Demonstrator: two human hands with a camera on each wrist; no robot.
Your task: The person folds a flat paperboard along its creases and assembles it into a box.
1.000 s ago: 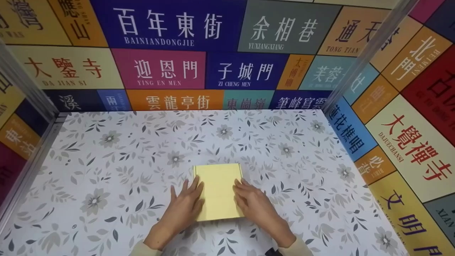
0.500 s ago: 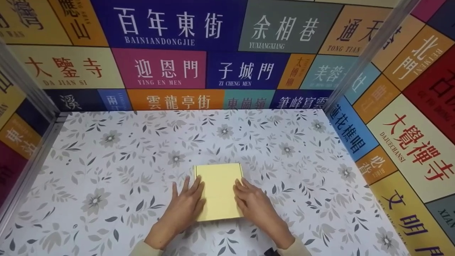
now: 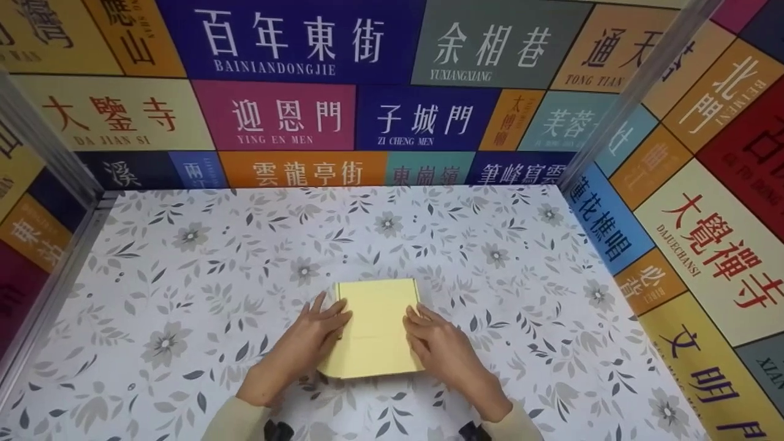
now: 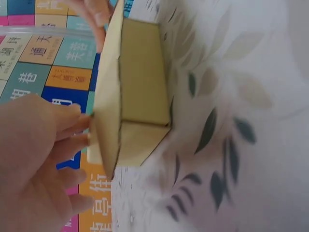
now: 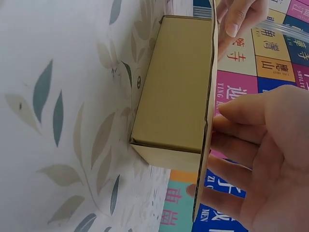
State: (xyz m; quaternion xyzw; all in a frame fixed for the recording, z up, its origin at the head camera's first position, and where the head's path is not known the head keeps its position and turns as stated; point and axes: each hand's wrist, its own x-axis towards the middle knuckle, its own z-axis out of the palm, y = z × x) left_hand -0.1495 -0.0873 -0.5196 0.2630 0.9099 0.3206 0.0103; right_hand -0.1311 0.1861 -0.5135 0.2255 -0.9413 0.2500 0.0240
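A pale yellow cardboard box sits on the patterned tabletop, its lid lowered over it. In both wrist views the lid juts past the walls, and its front-left corner sticks out in the head view. My left hand is at the box's left side, its fingertips touching the lid's left edge. On the other side, my right hand lays its fingertips along the lid's right edge; in the right wrist view one fingertip shows past that edge. Neither palm touches the box. What lies inside is hidden.
The white tabletop carries a grey floral print. Behind it rises a wall of colourful lettered panels, and a similar wall borders the right. Dark straps show near the sleeves.
My left hand has shifted slightly left, its fingers drawn closer together. The lid's front-left corner now sticks out further to the left. My right hand has barely moved.
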